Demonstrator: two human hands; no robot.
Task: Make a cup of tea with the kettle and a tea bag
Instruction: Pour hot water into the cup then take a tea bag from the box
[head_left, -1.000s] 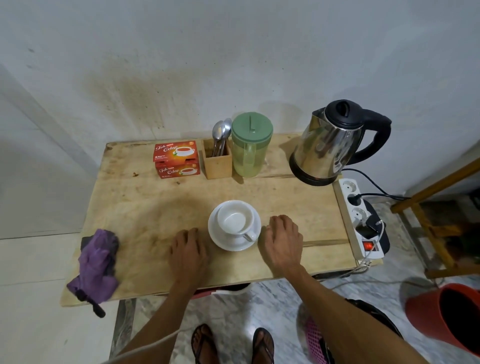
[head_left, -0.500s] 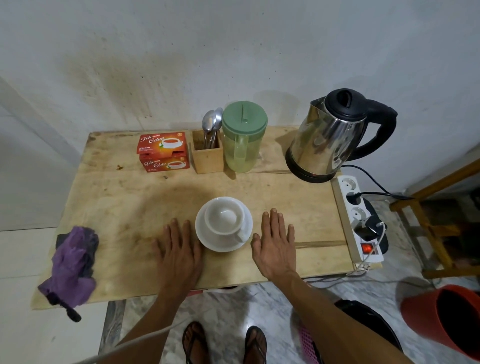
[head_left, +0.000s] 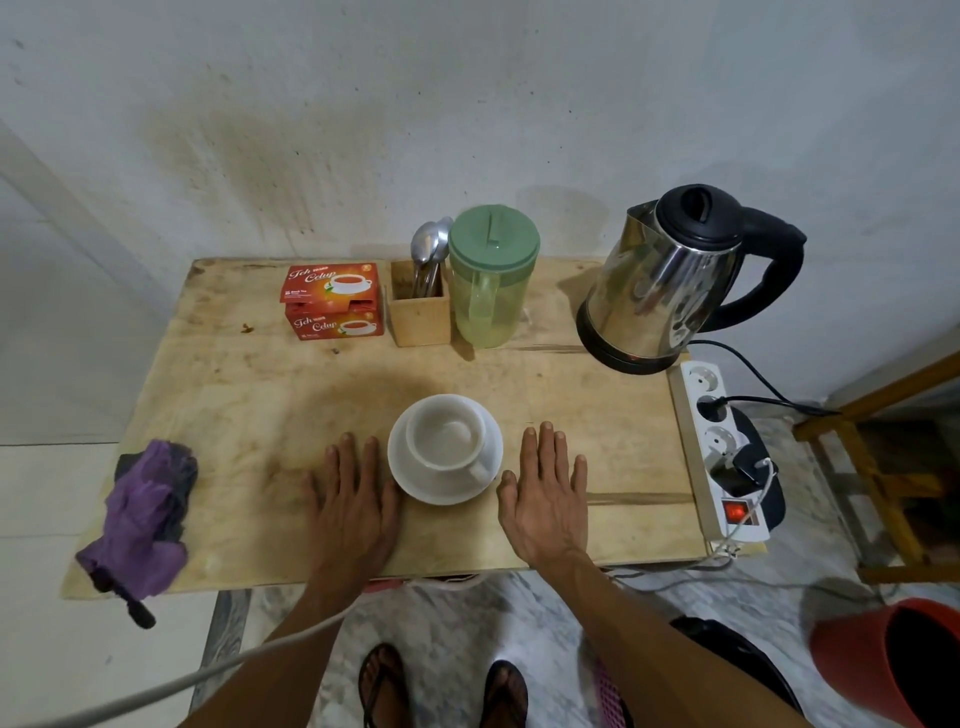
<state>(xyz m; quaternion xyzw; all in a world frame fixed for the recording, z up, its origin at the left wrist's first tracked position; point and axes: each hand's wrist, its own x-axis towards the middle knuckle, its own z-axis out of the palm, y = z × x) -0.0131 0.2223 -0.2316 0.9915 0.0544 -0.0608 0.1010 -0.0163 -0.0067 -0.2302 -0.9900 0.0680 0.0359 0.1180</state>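
Compared with a second ago, when its fingers were curled, the left hand (head_left: 353, 512) is laid flat and empty on the table (head_left: 249, 395), the empty cup (head_left: 445, 432) stays between, the right hand (head_left: 545, 499) is likewise flattened, and the kettle (head_left: 660, 280) stands untouched behind.

Soft, dim light fell from overhead, and a broad faint shadow lay on the table (head_left: 571, 395) beyond both flat hands. The kettle (head_left: 660, 291) caught bright glints. Edges bowed with wide-angle distortion; focus was sharp.
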